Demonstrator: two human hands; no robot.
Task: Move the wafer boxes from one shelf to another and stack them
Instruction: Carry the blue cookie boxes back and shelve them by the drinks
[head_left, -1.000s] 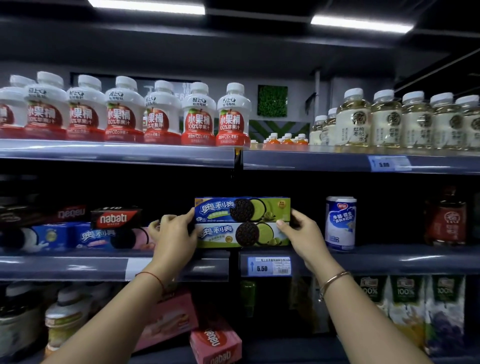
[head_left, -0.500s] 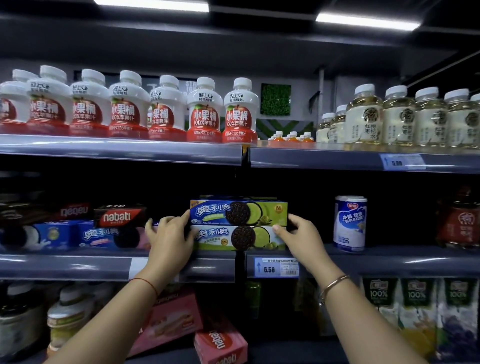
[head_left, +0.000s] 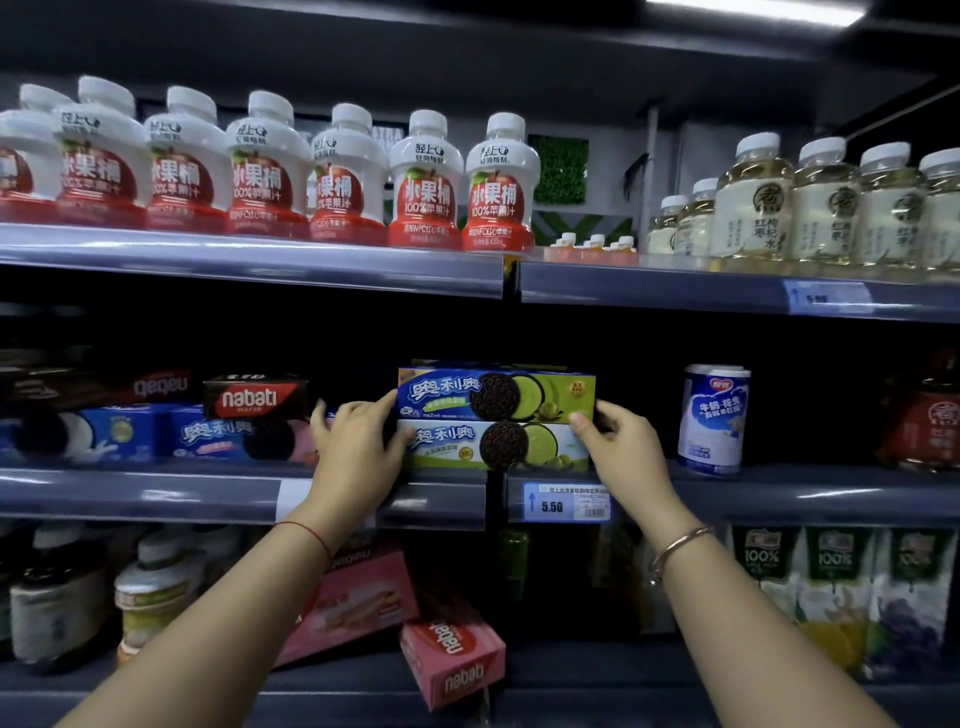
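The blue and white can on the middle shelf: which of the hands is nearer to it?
Right. The right hand is at the stacked green boxes' right end, beside the can but apart from it. The left hand is at their far left end.

Dim shop interior. Grey metal shelving unit with three tiers in view; glossy plastic price rails along the front edges of the top shelf (head_left: 249, 270) and the middle shelf (head_left: 831, 493). Blue-and-white price tag reading 5.50 (head_left: 566, 503) clipped to the middle rail. Long white fluorescent ceiling light (head_left: 753, 9) at upper right against a dark ceiling. Behind the top shelf, a pale grey wall with a square green foliage panel (head_left: 560, 169). Lower tiers sit in deep shadow.
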